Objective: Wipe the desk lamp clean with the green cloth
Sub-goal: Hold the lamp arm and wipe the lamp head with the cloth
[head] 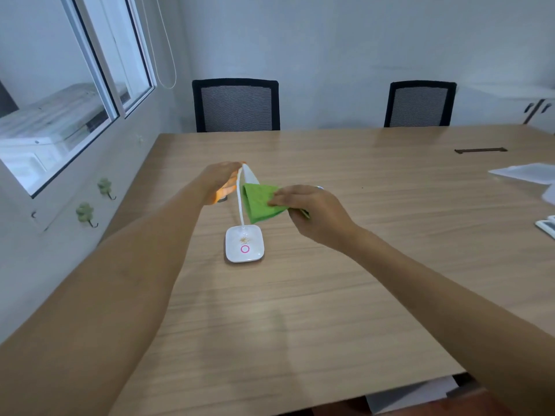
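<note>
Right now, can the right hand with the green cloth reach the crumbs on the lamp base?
Probably yes. The right hand holds the green cloth just above the lamp base, and nothing lies between them; the left hand only steadies the lamp head.

An office meeting room: long wooden table (pixel 345 181), two black mesh chairs (pixel 236 105), interior glass window (pixel 54 115).

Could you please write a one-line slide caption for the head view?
Left hand steadies the white desk lamp while the right hand holds the green cloth beside its neck.
</note>
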The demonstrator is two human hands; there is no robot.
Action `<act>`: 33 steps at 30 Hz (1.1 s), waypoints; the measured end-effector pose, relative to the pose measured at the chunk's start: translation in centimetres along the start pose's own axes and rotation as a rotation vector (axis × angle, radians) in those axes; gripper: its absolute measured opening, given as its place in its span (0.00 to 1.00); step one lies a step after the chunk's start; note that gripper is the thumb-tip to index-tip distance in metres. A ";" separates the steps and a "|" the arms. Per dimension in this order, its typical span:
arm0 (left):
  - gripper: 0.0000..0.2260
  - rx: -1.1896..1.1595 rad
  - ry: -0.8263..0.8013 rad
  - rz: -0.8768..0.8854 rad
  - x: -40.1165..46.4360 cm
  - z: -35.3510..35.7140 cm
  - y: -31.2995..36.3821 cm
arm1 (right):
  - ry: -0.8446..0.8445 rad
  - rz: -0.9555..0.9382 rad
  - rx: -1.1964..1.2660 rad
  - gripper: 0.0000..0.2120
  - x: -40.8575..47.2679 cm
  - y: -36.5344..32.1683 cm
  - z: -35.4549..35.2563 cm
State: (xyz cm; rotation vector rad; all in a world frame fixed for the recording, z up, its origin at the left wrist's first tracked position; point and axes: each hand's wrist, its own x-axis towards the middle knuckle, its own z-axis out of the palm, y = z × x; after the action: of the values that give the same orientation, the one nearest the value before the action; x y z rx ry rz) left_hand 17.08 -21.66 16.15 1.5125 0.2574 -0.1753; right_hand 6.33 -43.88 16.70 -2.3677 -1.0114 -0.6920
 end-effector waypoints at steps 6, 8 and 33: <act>0.02 -0.009 0.003 0.007 0.1 -0.1 0.0 | 0.092 -0.150 -0.015 0.17 -3.1 -0.4 -1.5; 0.03 -0.005 0.008 0.016 0.2 -0.2 0.0 | 0.142 -0.115 -0.040 0.17 -2.3 -0.4 -1.5; 0.03 -0.010 -0.002 -0.007 0.2 -0.4 0.2 | 0.289 -0.206 -0.234 0.15 -3.8 -1.8 0.7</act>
State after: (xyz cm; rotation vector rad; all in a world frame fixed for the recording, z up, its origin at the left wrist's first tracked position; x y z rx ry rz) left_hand 17.26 -21.23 16.25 1.5012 0.2614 -0.1809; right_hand 2.85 -44.29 14.30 -2.2807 -1.1033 -1.2515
